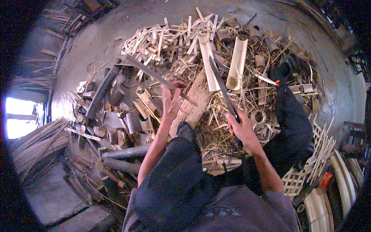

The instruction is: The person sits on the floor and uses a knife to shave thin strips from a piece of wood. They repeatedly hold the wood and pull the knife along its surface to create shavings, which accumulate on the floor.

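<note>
The left hand [172, 101], near the middle of the frame, holds the strip [150, 72] with its fingers closed on it; the strip lies slanting, from the upper left to over the board [194, 113], but whether its lower end touches the wood I cannot tell. The right hand [242, 128], right of the centre, has its fingers wrapped around the handle of the knife [223, 87], and the blade points to the upper middle, apart from the strip. For good work with the blade, it seems wise to rest the strip's lower end firmly on the board, with the left fingers well behind the edge, and to let the knife move in small, controlled pushes. The foot [186, 130] is at the board's lower end, so the cut should be directed away from it. The two half-pipes [237, 63] are close to the blade at the upper middle, and the tip could catch there, so a clear path for the knife is worth a look
</note>
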The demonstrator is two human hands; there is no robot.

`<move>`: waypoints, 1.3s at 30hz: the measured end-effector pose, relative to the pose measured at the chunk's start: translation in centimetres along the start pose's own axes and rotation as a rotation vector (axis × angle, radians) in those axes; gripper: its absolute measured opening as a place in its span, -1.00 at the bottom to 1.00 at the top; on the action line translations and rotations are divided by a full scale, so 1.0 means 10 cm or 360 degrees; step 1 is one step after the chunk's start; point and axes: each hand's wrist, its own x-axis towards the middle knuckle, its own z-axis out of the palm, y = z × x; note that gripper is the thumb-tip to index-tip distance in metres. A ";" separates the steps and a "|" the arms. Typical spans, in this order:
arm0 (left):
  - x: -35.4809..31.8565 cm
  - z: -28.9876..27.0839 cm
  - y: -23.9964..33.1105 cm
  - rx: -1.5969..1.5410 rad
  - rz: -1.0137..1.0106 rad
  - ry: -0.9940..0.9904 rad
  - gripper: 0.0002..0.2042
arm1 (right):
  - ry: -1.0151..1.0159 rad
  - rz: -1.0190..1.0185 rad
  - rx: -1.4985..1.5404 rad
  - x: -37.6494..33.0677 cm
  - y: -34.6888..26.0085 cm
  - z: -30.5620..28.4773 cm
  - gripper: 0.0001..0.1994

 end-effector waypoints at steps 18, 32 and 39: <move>-0.37 0.49 0.34 0.0099 -0.0202 -0.0255 -0.60 | -0.0279 -0.0072 0.0436 -0.59 -1.24 0.31 -0.56; -0.45 0.52 0.73 -0.0667 -0.0248 -0.0455 -0.67 | -0.0240 -0.0004 0.0525 -0.66 -1.20 0.32 -0.53; -0.46 0.53 0.67 -0.0516 -0.0228 -0.0432 -0.68 | -0.0242 -0.0038 0.0464 -0.67 -1.19 0.29 -0.52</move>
